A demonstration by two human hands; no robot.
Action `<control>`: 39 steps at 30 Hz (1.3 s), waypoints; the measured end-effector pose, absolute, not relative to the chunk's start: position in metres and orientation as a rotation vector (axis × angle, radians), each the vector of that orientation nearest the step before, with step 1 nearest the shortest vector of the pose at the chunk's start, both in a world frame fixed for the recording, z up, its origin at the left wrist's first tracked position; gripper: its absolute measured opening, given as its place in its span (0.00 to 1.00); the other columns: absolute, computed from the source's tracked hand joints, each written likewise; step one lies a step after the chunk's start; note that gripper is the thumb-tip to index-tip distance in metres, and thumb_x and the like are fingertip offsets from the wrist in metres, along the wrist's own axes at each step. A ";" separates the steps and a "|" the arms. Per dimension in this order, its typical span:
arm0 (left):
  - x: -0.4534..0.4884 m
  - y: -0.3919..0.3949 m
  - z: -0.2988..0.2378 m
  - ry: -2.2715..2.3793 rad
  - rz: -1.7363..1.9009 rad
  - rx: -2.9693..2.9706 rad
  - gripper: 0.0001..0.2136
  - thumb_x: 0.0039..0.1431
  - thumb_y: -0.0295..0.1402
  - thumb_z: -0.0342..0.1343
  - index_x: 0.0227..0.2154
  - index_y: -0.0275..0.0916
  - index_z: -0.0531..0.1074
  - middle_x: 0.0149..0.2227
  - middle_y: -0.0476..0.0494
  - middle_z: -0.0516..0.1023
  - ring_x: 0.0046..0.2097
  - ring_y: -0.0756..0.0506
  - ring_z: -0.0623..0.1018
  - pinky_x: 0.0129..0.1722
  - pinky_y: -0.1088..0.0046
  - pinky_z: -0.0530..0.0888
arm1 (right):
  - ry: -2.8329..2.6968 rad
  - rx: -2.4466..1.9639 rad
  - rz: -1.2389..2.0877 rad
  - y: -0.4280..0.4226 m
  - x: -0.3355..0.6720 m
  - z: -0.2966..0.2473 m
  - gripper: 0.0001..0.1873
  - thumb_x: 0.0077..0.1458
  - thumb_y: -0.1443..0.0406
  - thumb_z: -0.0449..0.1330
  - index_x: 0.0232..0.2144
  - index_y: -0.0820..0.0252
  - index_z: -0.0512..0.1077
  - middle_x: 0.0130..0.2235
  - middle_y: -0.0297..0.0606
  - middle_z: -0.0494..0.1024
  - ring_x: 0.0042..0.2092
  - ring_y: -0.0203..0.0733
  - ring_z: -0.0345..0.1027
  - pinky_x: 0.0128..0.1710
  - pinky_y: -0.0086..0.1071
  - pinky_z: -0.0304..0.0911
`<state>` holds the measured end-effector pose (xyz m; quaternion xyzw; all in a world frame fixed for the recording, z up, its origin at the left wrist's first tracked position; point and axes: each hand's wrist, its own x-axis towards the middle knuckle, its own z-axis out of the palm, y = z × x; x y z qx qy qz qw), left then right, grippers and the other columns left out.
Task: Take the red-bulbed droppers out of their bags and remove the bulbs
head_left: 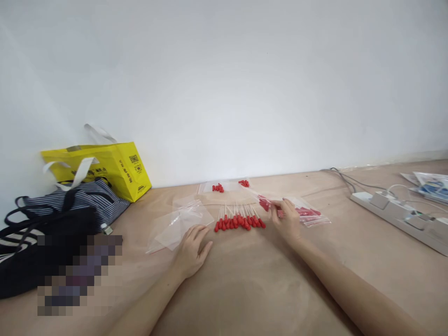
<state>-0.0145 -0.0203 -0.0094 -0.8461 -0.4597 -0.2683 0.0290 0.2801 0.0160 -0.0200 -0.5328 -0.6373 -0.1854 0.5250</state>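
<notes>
Red tips fill the head view's middle: a row of red-tipped sticks [240,221] lies fanned on the brown table [224,289], tips toward the person. Just right of the row, the right hand [287,219] has thumb and fingertips closed on a blurred red bunch [264,203], seemingly more such sticks. Beyond that hand, right of the row, lies a clear bag of red pieces [308,211]. The left hand [192,249] rests left of the row, fingers slightly apart, apparently gripping nothing, near flat clear bags [184,221]. Behind the row lies another clear bag [231,185] with two red clusters.

A low sweep of the right hand could knock the row's nearest sticks askew, since they seem loose and light. A slack pinch could let the bunch fan out and drop onto the row. The thin bags left of the row could slide or cling together if the left wrist drags them.
</notes>
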 end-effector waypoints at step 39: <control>0.012 -0.060 -0.012 -1.574 -0.704 -3.002 0.19 0.55 0.38 0.48 0.50 0.43 0.62 0.54 0.41 0.63 0.53 0.42 0.65 0.51 0.60 0.64 | -1.979 -1.308 0.579 -0.044 0.227 -0.025 0.08 0.47 0.59 0.57 0.29 0.54 0.73 0.33 0.35 0.72 0.39 0.41 0.62 0.42 0.37 0.51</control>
